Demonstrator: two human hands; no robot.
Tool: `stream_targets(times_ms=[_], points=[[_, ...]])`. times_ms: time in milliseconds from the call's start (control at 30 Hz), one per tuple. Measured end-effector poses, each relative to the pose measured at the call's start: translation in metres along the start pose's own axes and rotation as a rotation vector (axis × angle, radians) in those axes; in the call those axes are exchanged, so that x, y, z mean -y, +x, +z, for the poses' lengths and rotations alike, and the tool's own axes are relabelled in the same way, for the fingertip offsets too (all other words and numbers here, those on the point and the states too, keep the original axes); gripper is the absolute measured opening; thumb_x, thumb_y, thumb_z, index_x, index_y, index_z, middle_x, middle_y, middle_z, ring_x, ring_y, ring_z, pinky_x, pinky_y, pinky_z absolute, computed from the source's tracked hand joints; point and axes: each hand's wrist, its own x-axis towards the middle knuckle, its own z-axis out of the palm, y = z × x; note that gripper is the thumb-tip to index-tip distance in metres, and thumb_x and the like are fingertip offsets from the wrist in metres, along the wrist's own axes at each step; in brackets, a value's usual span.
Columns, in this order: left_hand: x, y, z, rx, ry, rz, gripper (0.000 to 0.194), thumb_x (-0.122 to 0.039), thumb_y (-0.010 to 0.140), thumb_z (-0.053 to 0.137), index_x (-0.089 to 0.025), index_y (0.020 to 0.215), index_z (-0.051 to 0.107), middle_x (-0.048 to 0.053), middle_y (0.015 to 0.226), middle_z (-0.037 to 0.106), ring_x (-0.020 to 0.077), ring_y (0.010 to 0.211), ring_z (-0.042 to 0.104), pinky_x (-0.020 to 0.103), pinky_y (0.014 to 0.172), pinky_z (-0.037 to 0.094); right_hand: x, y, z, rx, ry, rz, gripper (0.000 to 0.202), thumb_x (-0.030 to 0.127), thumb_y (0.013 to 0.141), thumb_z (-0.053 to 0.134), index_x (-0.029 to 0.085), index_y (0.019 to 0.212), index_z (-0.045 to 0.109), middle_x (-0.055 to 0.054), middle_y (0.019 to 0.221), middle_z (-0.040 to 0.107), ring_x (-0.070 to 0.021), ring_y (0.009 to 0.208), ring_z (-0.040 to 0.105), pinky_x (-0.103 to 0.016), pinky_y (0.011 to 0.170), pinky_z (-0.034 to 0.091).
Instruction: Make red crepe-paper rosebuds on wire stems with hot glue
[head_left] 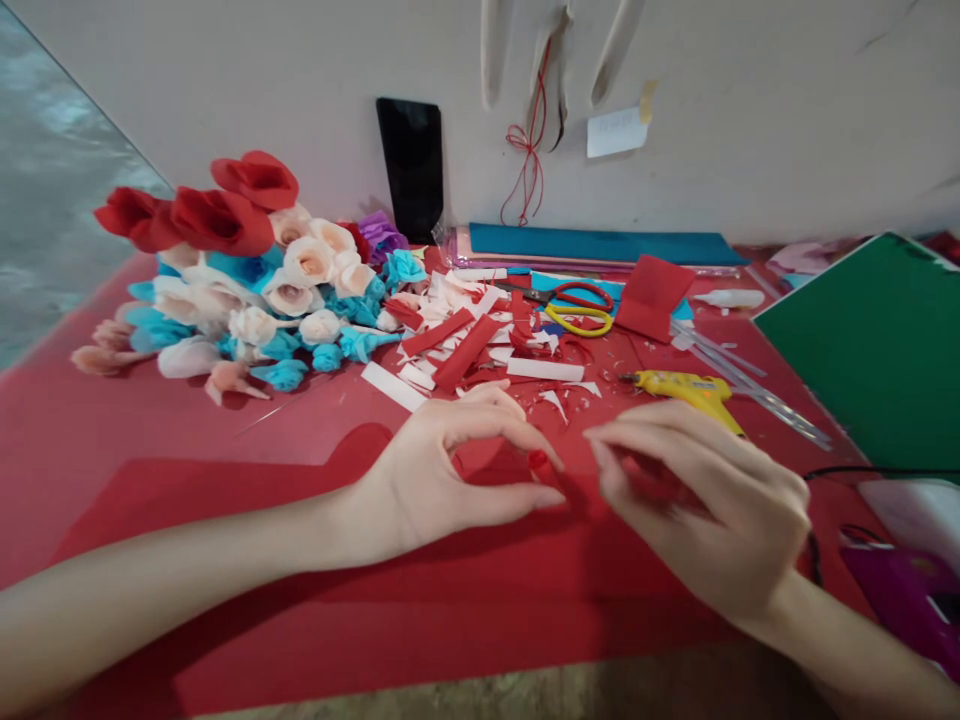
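Observation:
Between the thumb and forefinger of my left hand [420, 480] is a small rolled piece of red paper [538, 464], its coiled end facing up. My right hand [697, 490] hovers just to the right, apart from the roll. Its thumb and forefinger come together in a pinch, and whatever may be between the tips is too small to make out. Below both hands a large sheet of red paper [420, 620] covers the front of the red table [37, 430]. A yellow glue gun [686, 388] lies right behind my right hand.
Paper flowers [307, 260] are heaped at the left. Red and white paper scraps [465, 350] fill the middle, with scissors [581, 308] behind them. Clear glue sticks [757, 385] and a green board [877, 340] are at the right. A black phone [412, 165] leans against the wall.

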Motion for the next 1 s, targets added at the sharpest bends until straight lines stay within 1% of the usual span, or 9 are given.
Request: stream_targets(times_ms=[100, 200, 267, 300, 333, 433, 533, 833, 1000], points=[[0.001, 0.001, 0.000, 0.004, -0.026, -0.010, 0.010, -0.014, 0.066, 0.069, -0.011, 0.073, 0.065, 0.004, 0.069, 0.064, 0.0132, 0.070, 0.057, 0.028, 0.074, 0.048, -0.020, 0.005, 0.007, -0.011, -0.091, 0.036, 0.006, 0.011, 0.074, 0.059, 0.017, 0.075, 0.059, -0.002, 0.070, 0.061, -0.0106, 0.062, 0.055, -0.023, 0.056, 0.041], [0.003, 0.001, 0.000, 0.016, -0.056, -0.039, 0.009, -0.014, 0.067, 0.068, -0.013, 0.075, 0.064, 0.002, 0.071, 0.064, 0.0121, 0.072, 0.057, 0.028, 0.079, 0.046, -0.030, 0.009, 0.011, 0.087, -0.088, 0.097, 0.017, 0.016, 0.079, 0.055, 0.016, 0.062, 0.058, 0.001, 0.053, 0.054, -0.0072, 0.046, 0.046, -0.022, 0.044, 0.035], [0.004, 0.001, -0.001, 0.016, -0.086, -0.067, 0.010, -0.014, 0.068, 0.068, -0.013, 0.077, 0.064, 0.001, 0.073, 0.064, 0.0121, 0.074, 0.057, 0.027, 0.078, 0.046, -0.026, 0.010, 0.009, 0.115, -0.047, 0.122, 0.011, 0.016, 0.079, 0.055, 0.016, 0.069, 0.060, 0.002, 0.057, 0.057, -0.0060, 0.046, 0.046, -0.020, 0.044, 0.036], [0.005, 0.001, -0.002, 0.014, -0.101, -0.077, 0.010, -0.015, 0.068, 0.068, -0.014, 0.078, 0.064, 0.002, 0.075, 0.064, 0.0123, 0.075, 0.057, 0.026, 0.077, 0.046, -0.022, 0.010, 0.007, 0.128, -0.012, 0.129, 0.006, 0.015, 0.078, 0.056, 0.016, 0.076, 0.061, 0.001, 0.065, 0.060, -0.0057, 0.050, 0.049, -0.018, 0.046, 0.038], [0.005, 0.000, -0.002, 0.013, -0.114, -0.082, 0.011, -0.015, 0.068, 0.068, -0.014, 0.078, 0.065, 0.002, 0.076, 0.064, 0.0124, 0.076, 0.057, 0.026, 0.077, 0.046, -0.017, 0.010, 0.004, 0.143, 0.038, 0.129, 0.008, 0.013, 0.077, 0.057, 0.016, 0.083, 0.062, 0.000, 0.073, 0.062, -0.0055, 0.054, 0.051, -0.017, 0.050, 0.041], [0.007, 0.000, -0.003, 0.020, -0.140, -0.074, 0.011, -0.015, 0.067, 0.069, -0.014, 0.078, 0.066, 0.002, 0.075, 0.065, 0.0127, 0.075, 0.057, 0.027, 0.077, 0.045, -0.002, 0.009, -0.006, 0.204, 0.205, 0.073, 0.011, 0.009, 0.076, 0.056, 0.016, 0.083, 0.061, 0.001, 0.076, 0.062, -0.0050, 0.065, 0.056, -0.015, 0.061, 0.045], [0.007, 0.000, -0.002, 0.020, -0.150, -0.072, 0.010, -0.015, 0.066, 0.070, -0.013, 0.076, 0.066, 0.002, 0.072, 0.065, 0.0126, 0.073, 0.056, 0.028, 0.078, 0.045, 0.007, 0.006, -0.012, 0.199, 0.273, 0.021, 0.013, 0.005, 0.073, 0.058, 0.014, 0.082, 0.061, 0.001, 0.076, 0.061, -0.0033, 0.071, 0.057, -0.011, 0.065, 0.045], [0.005, 0.000, -0.002, 0.020, -0.181, -0.071, 0.011, -0.012, 0.064, 0.071, -0.015, 0.075, 0.067, 0.001, 0.070, 0.064, 0.0129, 0.072, 0.055, 0.028, 0.073, 0.046, 0.011, 0.005, -0.008, 0.147, 0.153, -0.081, 0.011, 0.007, 0.073, 0.060, 0.015, 0.081, 0.059, 0.002, 0.076, 0.062, -0.0021, 0.068, 0.058, -0.009, 0.067, 0.045], [0.005, 0.000, -0.002, 0.020, -0.136, -0.047, 0.011, -0.013, 0.064, 0.071, -0.014, 0.074, 0.067, 0.001, 0.067, 0.064, 0.0132, 0.070, 0.055, 0.029, 0.074, 0.046, 0.013, 0.003, -0.006, 0.138, 0.123, -0.072, 0.009, 0.007, 0.074, 0.059, 0.015, 0.080, 0.058, 0.002, 0.073, 0.062, -0.0015, 0.066, 0.057, -0.009, 0.064, 0.045]])
